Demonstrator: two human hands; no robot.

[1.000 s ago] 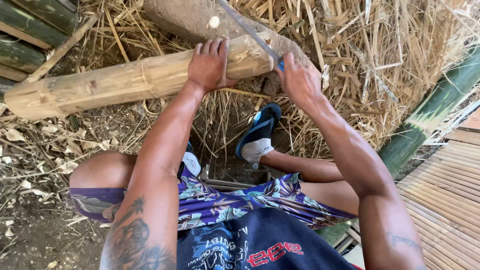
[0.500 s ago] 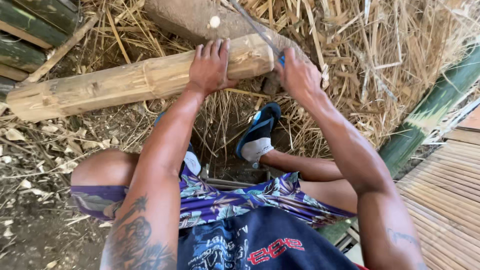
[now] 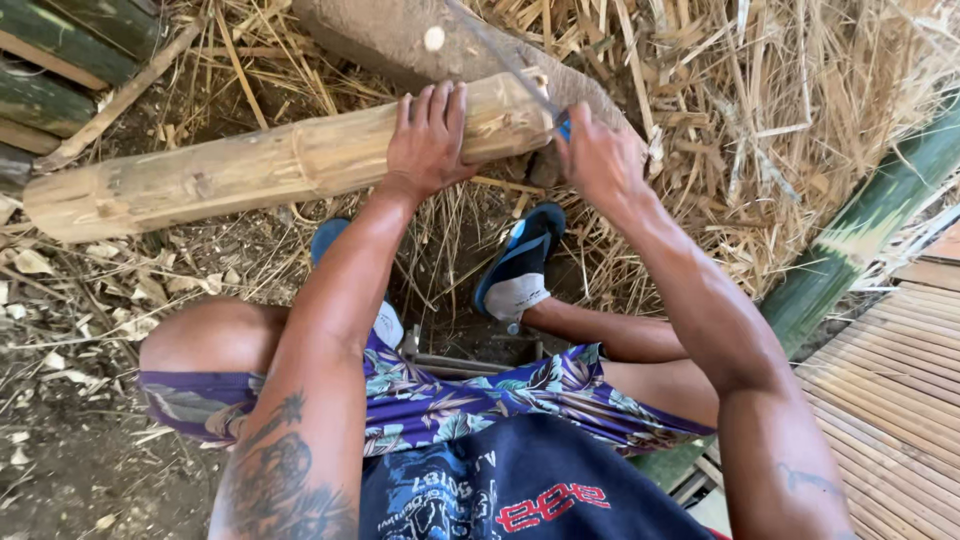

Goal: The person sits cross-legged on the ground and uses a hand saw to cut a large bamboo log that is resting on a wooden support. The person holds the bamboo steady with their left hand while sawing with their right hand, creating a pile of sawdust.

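Head view: the person sits low over a littered floor [image 3: 70, 440], knees apart, one foot in a blue sandal [image 3: 518, 262]. A pale, peeled bamboo pole [image 3: 250, 165] lies crosswise in front of them, its near end propped on a grey log [image 3: 400, 40] and its far end reaching toward the left edge of the floor, where green poles [image 3: 60, 60] are stacked. The left hand [image 3: 430, 140] lies over the top of the pole close to its raised end, fingers wrapped across it, so its grip is closed on the pole and pins it to the log. The right hand [image 3: 600, 160] is fisted tight round a blue handle, from which a thin blade [image 3: 500, 60] slants up and away across the pole's end; that grip holds the blade. Dry straw [image 3: 780, 110] heaps behind and to the right, and a slatted bamboo mat [image 3: 890, 380] fills the right corner.

To work this well, the pole should stay bedded firmly on the log with the left hand's weight bearing straight down. That hand's fingers sit near the cutting edge, so strokes are judged safest short, controlled and angled away from them.
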